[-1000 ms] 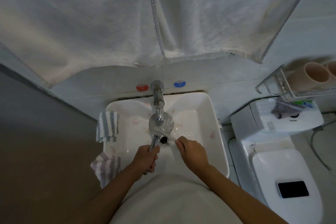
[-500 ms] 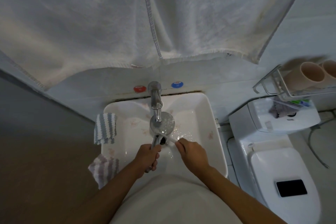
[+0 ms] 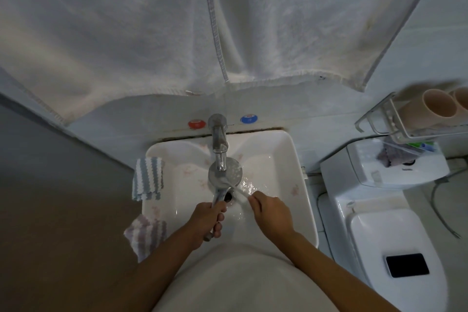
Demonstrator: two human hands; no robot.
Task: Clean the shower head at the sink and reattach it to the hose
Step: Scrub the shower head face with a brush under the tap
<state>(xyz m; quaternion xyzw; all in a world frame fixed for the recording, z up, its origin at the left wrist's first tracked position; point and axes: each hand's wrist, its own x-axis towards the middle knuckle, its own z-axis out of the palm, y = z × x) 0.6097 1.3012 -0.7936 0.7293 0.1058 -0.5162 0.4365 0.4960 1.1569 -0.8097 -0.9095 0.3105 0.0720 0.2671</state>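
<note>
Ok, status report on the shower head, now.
Left hand grips shower head handle under faucet. Right hand pinches a white brush against it. Nothing in the way.

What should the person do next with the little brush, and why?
Probably keep scrubbing. The left hand grips the shower head by its handle under the tap, and the right hand holds a small white brush against its edge. Water glistens in the sink, so a short stroke across the round face seems the next move.
</note>
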